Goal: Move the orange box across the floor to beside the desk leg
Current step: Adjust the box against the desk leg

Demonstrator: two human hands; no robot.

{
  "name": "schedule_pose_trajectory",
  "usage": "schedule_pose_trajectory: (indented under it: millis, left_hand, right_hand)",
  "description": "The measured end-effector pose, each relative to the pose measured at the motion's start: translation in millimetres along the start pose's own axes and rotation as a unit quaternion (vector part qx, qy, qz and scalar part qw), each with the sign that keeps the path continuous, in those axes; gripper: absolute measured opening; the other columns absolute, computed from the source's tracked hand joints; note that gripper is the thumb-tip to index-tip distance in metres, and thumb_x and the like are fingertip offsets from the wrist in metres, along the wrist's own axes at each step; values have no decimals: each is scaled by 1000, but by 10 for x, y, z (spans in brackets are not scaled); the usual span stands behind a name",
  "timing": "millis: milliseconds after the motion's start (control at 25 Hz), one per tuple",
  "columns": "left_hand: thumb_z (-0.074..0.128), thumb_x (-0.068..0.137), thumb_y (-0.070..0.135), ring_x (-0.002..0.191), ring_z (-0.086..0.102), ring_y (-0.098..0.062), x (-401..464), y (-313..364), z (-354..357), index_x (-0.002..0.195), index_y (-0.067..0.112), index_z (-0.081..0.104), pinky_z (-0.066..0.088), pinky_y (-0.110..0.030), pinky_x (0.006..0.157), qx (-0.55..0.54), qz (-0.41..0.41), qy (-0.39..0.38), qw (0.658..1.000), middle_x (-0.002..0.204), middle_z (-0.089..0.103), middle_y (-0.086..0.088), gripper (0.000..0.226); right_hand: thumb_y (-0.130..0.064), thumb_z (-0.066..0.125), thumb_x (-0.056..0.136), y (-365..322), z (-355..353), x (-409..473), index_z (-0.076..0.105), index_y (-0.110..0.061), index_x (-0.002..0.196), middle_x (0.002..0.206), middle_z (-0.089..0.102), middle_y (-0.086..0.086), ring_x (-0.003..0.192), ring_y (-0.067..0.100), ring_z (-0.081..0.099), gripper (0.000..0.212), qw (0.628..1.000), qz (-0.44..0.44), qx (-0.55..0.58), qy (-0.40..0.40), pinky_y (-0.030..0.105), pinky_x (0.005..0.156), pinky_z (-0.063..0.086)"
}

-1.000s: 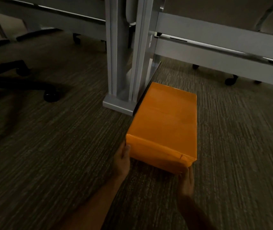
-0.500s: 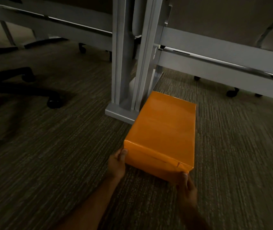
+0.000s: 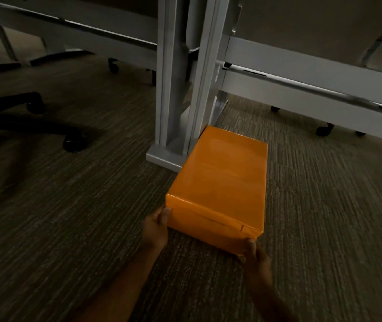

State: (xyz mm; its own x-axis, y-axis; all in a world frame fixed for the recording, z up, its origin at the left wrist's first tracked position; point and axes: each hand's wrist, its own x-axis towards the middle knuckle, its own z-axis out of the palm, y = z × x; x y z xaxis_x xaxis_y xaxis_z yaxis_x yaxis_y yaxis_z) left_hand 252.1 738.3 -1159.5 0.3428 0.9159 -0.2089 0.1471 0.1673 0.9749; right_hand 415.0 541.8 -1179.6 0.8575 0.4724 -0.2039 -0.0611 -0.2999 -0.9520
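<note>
Orange box (image 3: 222, 182) beside the desk leg (image 3: 173, 89)

Left hand (image 3: 155, 228) and right hand (image 3: 256, 254) grip its near corners; far end touches the leg's foot.

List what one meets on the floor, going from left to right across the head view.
Black chair base → grey desk leg → orange box → dark caster under the right desk rail.

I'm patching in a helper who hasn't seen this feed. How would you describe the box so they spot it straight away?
Find the grey desk leg standing on the carpet mid-frame. Right of its flat foot lies the orange box, long side running away from the camera, with the left hand and right hand on its near corners. It is the only bright thing in a dim, grey scene.
</note>
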Motion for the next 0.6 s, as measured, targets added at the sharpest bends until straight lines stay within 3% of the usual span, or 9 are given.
schedule_pose_trajectory:
  millis: [120, 200, 320, 440, 600]
  left_hand:
    - [48, 102, 35, 91, 65, -5, 54, 11, 2, 104, 31, 68, 46, -22, 72, 0, 11, 5, 1000, 95, 70, 13, 21]
    - [48, 102, 34, 88, 64, -2, 81, 36, 26, 100, 32, 67, 45, -21, 70, 0, 12, 8, 1000, 92, 68, 16, 19]
    - [48, 102, 33, 85, 61, 1, 90, 36, 47, 102, 32, 66, 44, -22, 71, 1, 14, 11, 1000, 91, 66, 18, 18]
    - [49, 102, 33, 88, 63, -2, 119, 0, 30, 110, 27, 68, 44, -20, 71, 5, 26, 14, 1000, 94, 68, 13, 22]
    - [50, 101, 33, 95, 66, -14, 251, 61, 15, 116, 21, 69, 49, -28, 81, 42, 13, -18, 999, 104, 71, 4, 27]
  right_hand:
    - [-65, 37, 94, -71, 6, 25, 67, -25, 86, 86, 69, 8, 86, 35, 66, 51, 998, -14, -58, 9, 59, 83, 54]
    - [-74, 33, 89, -91, 28, 42, 66, -30, 89, 90, 71, 3, 87, 32, 68, 55, 997, -14, -69, 25, 57, 82, 55]
    - [-70, 32, 89, -114, 48, 40, 65, -37, 92, 96, 70, 0, 93, 29, 68, 47, 997, -9, -69, 19, 59, 87, 55]
    - [-60, 36, 96, -160, 23, 21, 64, -43, 83, 87, 66, -7, 88, 25, 65, 36, 997, 1, -68, 24, 64, 87, 53]
    - [-76, 41, 83, -188, -92, 118, 69, -45, 81, 77, 66, 4, 83, 35, 69, 42, 996, -2, -88, -25, 63, 77, 56]
